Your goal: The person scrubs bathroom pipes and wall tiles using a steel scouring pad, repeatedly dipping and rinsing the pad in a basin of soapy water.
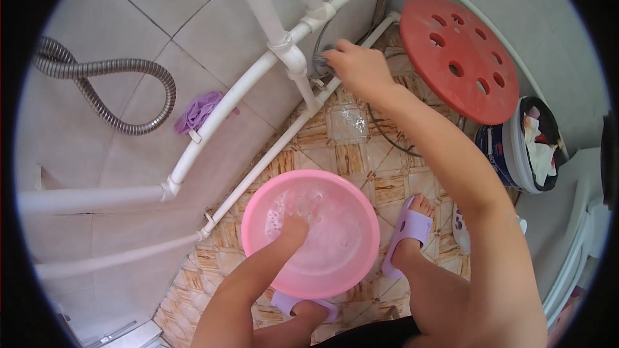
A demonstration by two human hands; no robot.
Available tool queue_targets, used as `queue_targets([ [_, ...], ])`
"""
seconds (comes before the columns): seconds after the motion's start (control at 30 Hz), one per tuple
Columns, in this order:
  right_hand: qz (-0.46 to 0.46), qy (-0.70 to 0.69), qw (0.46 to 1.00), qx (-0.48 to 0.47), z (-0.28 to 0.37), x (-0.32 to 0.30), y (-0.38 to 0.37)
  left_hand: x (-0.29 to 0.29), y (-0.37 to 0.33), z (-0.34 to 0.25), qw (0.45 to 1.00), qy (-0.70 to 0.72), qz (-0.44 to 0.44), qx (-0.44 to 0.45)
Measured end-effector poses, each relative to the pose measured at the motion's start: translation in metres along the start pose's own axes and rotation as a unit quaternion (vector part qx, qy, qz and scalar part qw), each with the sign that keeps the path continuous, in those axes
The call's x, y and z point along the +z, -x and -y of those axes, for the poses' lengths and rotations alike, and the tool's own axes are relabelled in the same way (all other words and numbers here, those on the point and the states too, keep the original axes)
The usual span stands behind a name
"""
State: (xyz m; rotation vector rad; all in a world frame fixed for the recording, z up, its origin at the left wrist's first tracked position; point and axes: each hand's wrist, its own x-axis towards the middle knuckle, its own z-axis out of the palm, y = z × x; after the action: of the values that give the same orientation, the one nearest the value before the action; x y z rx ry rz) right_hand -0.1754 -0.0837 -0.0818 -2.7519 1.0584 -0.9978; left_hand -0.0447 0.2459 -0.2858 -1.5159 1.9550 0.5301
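Observation:
A pink basin (368, 203) of cloudy, sudsy water (329, 232) stands on the floor in front of me. My left hand (296, 224) is dipped into it, and the foam and water hide its fingers. Out ahead, my right hand (358, 67) is beside the white pipe rack (284, 58), over the wall's lower edge. Its fingers are closed on a small grey, wiry-looking bunch (324, 58), partly covered by the hand and too unclear to name surely. Wet floor shines below that hand, around a square drain cover (348, 123).
A red stool (425, 51) with round holes is at the right, next to a bucket (512, 148) with crumpled paper. A purple mesh sponge (199, 111) hangs on the rack; a metal hose (155, 72) loops left. My purple slippers (407, 229) flank the basin.

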Motion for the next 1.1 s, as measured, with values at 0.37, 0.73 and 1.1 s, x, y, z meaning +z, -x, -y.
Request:
queue_targets([
  [0.37, -0.16, 0.054, 0.985, -0.021, 0.043, 0.02, -0.053, -0.012, -0.001, -0.002, 0.999, 0.001, 0.036, 0.026],
  [0.73, -0.137, 0.001, 0.991, 0.007, 0.028, -0.01, -0.021, -0.005, 0.006, 0.001, 0.999, 0.02, 0.034, -0.009],
  [1.1, -0.052, 0.096, 0.993, -0.035, 0.002, 0.009, -0.018, 0.004, -0.001, 0.0, 0.999, 0.03, 0.028, -0.005],
])
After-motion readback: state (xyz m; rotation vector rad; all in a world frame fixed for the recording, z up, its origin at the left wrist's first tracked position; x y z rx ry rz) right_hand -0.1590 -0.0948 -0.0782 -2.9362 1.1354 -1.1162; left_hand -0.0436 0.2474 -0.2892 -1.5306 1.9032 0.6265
